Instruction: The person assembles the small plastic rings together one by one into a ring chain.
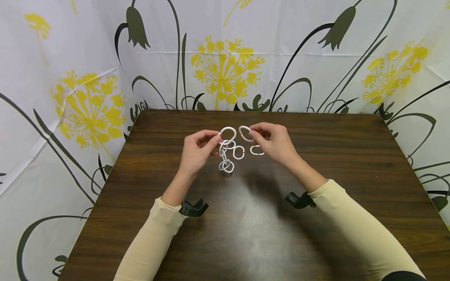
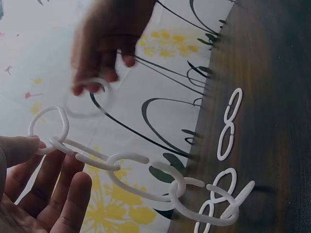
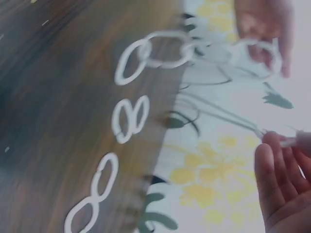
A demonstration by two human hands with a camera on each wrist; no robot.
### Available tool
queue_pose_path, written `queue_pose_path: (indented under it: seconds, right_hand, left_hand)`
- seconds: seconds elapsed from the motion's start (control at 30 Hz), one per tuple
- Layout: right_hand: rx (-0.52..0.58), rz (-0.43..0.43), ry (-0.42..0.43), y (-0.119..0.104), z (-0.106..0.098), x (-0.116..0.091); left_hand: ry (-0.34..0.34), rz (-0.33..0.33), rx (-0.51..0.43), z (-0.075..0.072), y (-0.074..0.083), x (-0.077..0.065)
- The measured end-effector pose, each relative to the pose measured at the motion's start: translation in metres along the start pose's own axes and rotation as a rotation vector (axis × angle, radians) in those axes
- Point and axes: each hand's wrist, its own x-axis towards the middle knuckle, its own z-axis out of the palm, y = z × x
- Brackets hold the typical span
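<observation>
At the head view's centre, the left hand (image 1: 198,153) pinches the top of a white chain (image 2: 116,167) and the right hand (image 1: 278,145) a separate link (image 1: 240,132) just beside it, seemingly a joining step that next calls for hooking them together.

A cloth-screened spot, seemingly indoors — whether home or studio cannot be told. Beneath the hands (image 1: 196,153) (image 1: 279,145) lies a dark wood-grain tabletop (image 1: 242,234); beyond them and to both sides hangs white, creased fabric (image 1: 158,58) — printed with yellow flower heads (image 1: 223,80) and grey-green bellflowers (image 1: 136,28).
</observation>
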Motion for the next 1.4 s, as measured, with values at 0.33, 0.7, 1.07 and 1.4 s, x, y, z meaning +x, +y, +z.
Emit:
queue_pose_path:
  seconds: [0.33,0.7,1.07,1.4]
  right_hand:
    - [0.289,0.034,0.018,-0.033,0.001,0.000]
    - [0.196,0.002,-0.045,-0.028,0.018,0.002]
    - [-0.018,-0.205,-0.032,-0.038,0.027,-0.001]
    - [-0.081,-0.250,-0.016,-0.036,0.029,0.002]
  left_hand:
    - [0.036,-0.007,0.045,0.002,0.000,0.000]
    - [0.021,-0.005,0.095,0.003,0.002,-0.002]
    - [0.013,0.001,0.143,0.008,0.025,-0.008]
    - [0.004,0.021,0.151,0.011,0.033,-0.010]
